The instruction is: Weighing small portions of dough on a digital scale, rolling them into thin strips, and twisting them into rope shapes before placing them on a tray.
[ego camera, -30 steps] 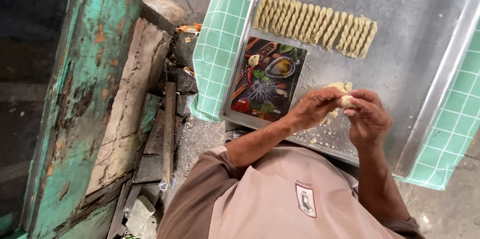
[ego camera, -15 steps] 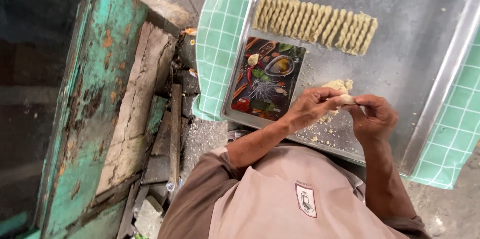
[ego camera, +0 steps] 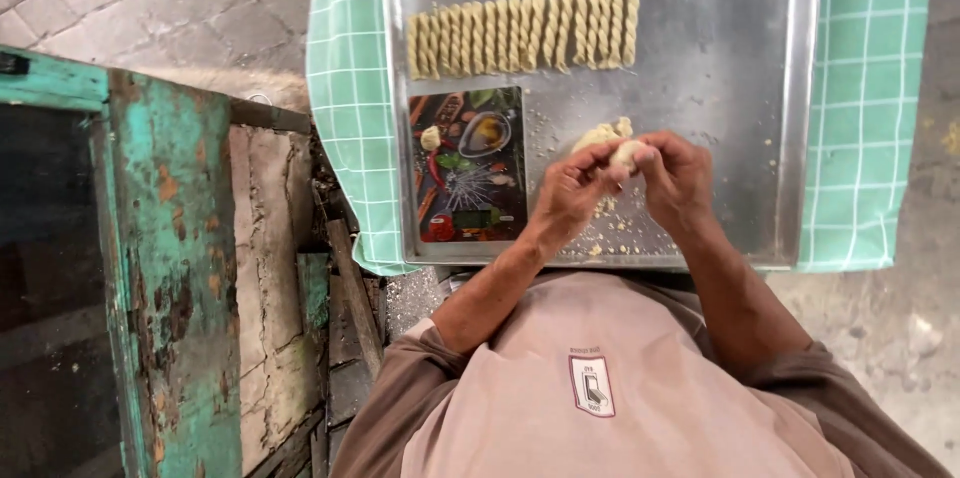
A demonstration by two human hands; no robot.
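Note:
My left hand and my right hand meet over a metal tray, both pinching one small pale piece of dough between the fingertips. A lump of dough lies on the tray just beyond my hands. Farther back, a row of several twisted dough sticks lies side by side. Crumbs are scattered on the tray under my hands.
A small dark cutting board with a colourful food picture lies on the tray's left, a bit of dough on it. The tray rests on a green checked cloth. A worn teal wooden frame stands at left on paving stones.
The view has swung so the tray now sits square ahead. My hands stay together on the dough piece, working it between the fingers.

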